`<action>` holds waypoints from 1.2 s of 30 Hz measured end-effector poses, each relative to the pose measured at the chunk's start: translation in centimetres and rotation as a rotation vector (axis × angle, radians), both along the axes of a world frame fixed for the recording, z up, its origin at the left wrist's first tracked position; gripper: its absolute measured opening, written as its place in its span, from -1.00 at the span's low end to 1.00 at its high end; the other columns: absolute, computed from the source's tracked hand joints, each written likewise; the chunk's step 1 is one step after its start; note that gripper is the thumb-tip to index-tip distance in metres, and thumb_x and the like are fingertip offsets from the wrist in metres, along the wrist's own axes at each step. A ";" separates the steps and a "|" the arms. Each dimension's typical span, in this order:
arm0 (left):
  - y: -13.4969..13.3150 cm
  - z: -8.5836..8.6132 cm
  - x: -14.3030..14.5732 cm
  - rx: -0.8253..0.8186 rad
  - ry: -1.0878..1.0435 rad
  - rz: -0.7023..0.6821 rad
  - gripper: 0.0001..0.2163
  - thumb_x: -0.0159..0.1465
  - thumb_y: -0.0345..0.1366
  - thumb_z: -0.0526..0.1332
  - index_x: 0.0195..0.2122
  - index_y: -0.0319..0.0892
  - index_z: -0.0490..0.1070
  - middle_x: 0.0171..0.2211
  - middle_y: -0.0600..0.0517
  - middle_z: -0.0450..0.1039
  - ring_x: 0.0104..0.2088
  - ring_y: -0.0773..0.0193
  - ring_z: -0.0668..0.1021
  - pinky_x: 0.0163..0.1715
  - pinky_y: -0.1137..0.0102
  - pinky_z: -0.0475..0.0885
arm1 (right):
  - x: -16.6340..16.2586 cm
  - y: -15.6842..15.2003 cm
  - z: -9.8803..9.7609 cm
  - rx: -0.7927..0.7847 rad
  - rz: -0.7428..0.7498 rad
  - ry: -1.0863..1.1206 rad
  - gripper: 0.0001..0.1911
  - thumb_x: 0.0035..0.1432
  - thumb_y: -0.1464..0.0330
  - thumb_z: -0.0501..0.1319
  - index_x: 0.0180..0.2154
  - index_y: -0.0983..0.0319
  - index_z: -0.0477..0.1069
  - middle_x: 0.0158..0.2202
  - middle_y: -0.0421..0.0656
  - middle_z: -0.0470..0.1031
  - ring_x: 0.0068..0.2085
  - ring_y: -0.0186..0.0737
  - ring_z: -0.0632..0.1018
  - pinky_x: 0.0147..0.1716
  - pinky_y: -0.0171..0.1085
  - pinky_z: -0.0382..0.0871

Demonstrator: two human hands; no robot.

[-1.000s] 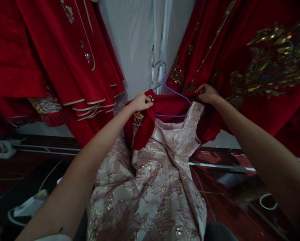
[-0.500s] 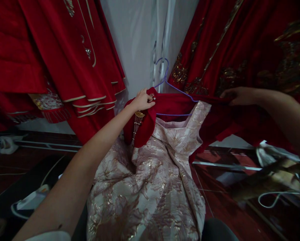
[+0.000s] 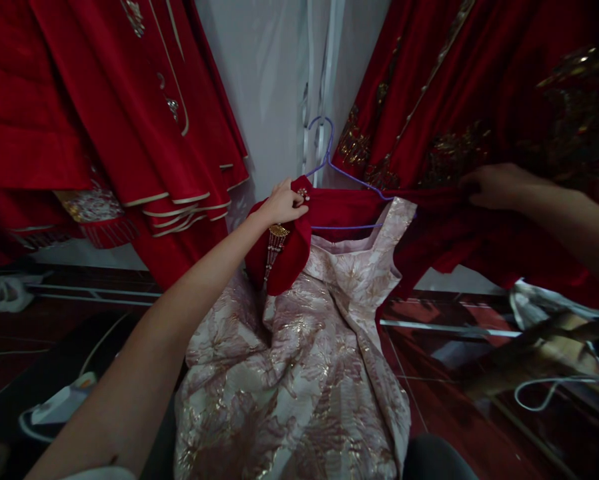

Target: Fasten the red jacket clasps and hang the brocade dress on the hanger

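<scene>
My left hand (image 3: 284,202) is closed on the edge of a red garment (image 3: 290,267), beside a small beaded clasp (image 3: 302,194). A gold fan-shaped ornament (image 3: 278,230) with bead tassels hangs just below that hand. Farther right, my right hand (image 3: 492,190) grips the same red cloth, stretched out sideways; its fingertips are dim. A purple hanger (image 3: 328,150) carries a pale pink and gold brocade dress (image 3: 299,380). The red garment passes behind the hanger and folds forward over the dress's left side, covering that strap. The dress's right strap (image 3: 399,217) shows.
Red garments with pale trim (image 3: 189,153) hang at the left, and red embroidered ones (image 3: 429,87) at the right. A pale wall (image 3: 259,80) stands behind. Low metal rails (image 3: 449,328) run near the floor. A white object with a cable (image 3: 64,400) lies lower left.
My right hand has moved slightly right and up, drawing the red cloth outward. My left hand stays at the beaded clasp. The view has shifted a little.
</scene>
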State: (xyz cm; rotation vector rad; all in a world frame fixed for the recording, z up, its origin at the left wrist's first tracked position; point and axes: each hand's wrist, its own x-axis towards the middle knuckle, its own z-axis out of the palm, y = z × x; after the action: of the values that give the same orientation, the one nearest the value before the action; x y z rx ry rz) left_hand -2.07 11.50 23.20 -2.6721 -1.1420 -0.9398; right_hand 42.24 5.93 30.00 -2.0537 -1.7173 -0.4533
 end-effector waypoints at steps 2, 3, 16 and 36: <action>-0.1 -0.2 0.2 0.004 -0.004 0.010 -0.81 0.09 -0.27 0.18 -0.62 -0.21 0.37 -0.32 -0.12 0.31 -0.07 0.00 0.34 -0.03 0.13 0.19 | -0.1 -0.6 -0.4 -0.055 0.030 -0.215 -0.73 -0.12 0.57 0.31 -0.27 0.31 0.55 -0.14 0.09 0.45 -0.15 -0.23 0.44 -0.31 -0.24 0.13; -0.3 -0.3 0.3 0.005 -0.002 0.022 -0.81 0.10 -0.26 0.18 -0.61 -0.21 0.37 -0.29 -0.13 0.31 -0.05 -0.01 0.34 -0.03 0.13 0.19 | -0.6 -1.0 -0.5 -0.028 0.048 -0.290 -0.71 -0.10 0.53 0.30 -0.24 0.30 0.54 -0.11 0.11 0.42 -0.09 -0.19 0.42 -0.27 -0.23 0.15; -1.6 -1.4 0.8 -0.004 -0.079 0.113 -0.81 0.14 -0.22 0.15 -0.52 -0.21 0.38 -0.19 -0.15 0.26 -0.01 -0.06 0.28 -0.03 0.08 0.17 | -15.9 -3.4 -3.7 -0.219 0.246 0.729 -0.86 0.05 0.53 -0.01 -0.46 0.25 0.26 -0.66 -0.23 0.24 -0.66 -0.39 0.23 -0.61 -0.34 0.09; -9.0 -10.8 4.0 -0.174 -0.265 -0.120 -0.87 0.13 -0.39 0.12 -0.32 -0.15 0.42 0.27 -0.06 0.01 0.30 0.10 0.03 0.26 0.08 0.01 | -25.5 -3.5 -12.5 -0.200 0.693 0.595 -0.73 0.12 0.11 0.08 -0.38 0.18 0.20 -0.45 -0.22 0.39 -0.41 -0.27 0.42 -0.40 -0.32 0.27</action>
State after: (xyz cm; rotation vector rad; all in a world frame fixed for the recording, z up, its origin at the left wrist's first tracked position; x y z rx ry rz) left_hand 1.90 2.47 12.39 -2.8450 -1.1709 -1.3057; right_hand 16.75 2.42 17.46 -1.3485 -1.9533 0.5089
